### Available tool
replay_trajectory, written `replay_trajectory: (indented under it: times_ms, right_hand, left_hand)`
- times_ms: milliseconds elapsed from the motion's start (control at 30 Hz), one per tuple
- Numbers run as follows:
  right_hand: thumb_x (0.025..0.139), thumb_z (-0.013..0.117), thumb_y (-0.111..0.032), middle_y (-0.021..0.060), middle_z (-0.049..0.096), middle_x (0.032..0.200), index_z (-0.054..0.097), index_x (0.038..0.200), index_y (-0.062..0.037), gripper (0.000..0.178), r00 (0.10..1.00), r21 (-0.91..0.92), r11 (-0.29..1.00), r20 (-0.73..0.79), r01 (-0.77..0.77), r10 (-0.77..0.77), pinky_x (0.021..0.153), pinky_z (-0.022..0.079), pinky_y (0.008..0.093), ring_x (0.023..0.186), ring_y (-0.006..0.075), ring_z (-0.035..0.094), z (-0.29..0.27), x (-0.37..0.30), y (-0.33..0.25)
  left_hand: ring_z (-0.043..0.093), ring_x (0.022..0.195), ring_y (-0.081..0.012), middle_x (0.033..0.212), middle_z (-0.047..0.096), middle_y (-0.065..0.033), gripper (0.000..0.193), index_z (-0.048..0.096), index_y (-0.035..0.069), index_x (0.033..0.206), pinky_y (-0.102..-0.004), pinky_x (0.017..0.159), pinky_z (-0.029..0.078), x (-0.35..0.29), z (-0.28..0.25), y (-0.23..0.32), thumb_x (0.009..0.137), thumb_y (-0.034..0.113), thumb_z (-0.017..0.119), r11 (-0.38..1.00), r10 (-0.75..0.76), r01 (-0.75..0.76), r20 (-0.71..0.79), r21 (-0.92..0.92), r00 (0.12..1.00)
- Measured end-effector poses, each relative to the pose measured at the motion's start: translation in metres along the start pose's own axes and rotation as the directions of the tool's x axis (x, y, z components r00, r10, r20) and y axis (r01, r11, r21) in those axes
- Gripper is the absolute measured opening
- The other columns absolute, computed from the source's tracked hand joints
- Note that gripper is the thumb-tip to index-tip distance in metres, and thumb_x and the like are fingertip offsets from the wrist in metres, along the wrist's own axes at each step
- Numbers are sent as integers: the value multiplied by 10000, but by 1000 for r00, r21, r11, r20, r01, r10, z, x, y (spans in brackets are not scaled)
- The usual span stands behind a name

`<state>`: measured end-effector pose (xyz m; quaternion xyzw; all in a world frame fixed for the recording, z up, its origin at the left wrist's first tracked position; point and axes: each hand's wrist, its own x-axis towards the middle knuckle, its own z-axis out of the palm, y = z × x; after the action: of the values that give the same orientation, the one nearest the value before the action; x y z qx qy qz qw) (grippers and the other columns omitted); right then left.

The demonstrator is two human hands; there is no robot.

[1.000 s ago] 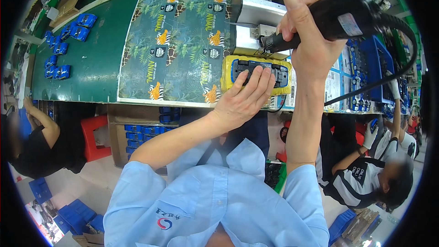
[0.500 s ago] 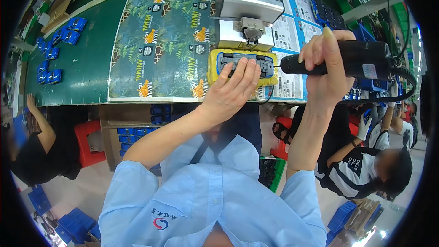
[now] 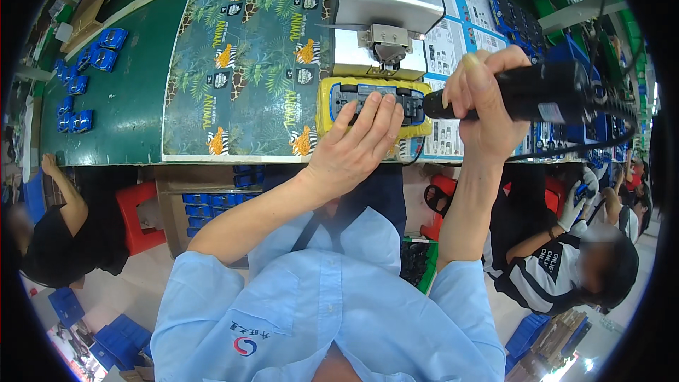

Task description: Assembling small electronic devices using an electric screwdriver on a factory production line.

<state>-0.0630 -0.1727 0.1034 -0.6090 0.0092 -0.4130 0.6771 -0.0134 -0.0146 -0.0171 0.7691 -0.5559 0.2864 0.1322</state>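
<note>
A toy car [image 3: 344, 95] with a blue rim lies upside down, its dark underside facing up, in a yellow holder [image 3: 325, 110] at the table's front edge. Across the underside lie the fingers of my left hand [image 3: 353, 141], close together and pressing it down. My right hand [image 3: 491, 102] is wrapped round a black electric screwdriver [image 3: 548, 92], held level from the right. Its tip meets the right end of the car; the bit itself is hidden there.
Behind the holder stands a metal machine [image 3: 385, 7]. A printed animal-pattern sheet [image 3: 240, 78] covers the table on the left, with several blue toy cars [image 3: 106, 49] beyond it. A cable [image 3: 615, 117] trails at right. Seated co-workers [image 3: 566, 262] are on both sides.
The screwdriver has moved left, so its bit, visible before, now disappears at the car's end. My left hand stays on the car. The view has shifted slightly.
</note>
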Motion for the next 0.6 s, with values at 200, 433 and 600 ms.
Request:
replay_trajectory:
  times_ms: [200, 433, 600]
  right_hand:
    - [822, 769, -2, 42, 567, 637, 541, 830, -37, 231, 999, 17, 1000, 48, 23, -24, 449, 409, 214, 464, 80, 494, -4, -1, 1]
    - [874, 716, -51, 35, 497, 609, 506, 821, -49, 216, 999, -56, 998, 51, 6, -3, 477, 412, 249, 461, 95, 452, -2, 0, -4]
    - [928, 645, -80, 34, 447, 588, 482, 816, -59, 199, 999, -103, 994, 51, 17, -12, 495, 405, 283, 476, 114, 425, 0, -1, -7]
  left_hand:
    - [481, 1327, -222, 1395, 543, -72, 459, 561, 87, 1346, -416, 1147, 265, 1, 1, 0, 901, 188, 504, 1000, 2, -2, 0, 0, 1000]
    - [476, 1328, -225, 1397, 538, -77, 474, 545, 83, 1357, -414, 1155, 243, 3, 0, -1, 895, 181, 511, 1000, -1, 1, -5, -1, 1000]
    - [477, 1325, -224, 1403, 527, -84, 490, 531, 72, 1364, -412, 1157, 234, 2, -4, -4, 886, 180, 511, 1000, 13, -13, 32, -7, 999]
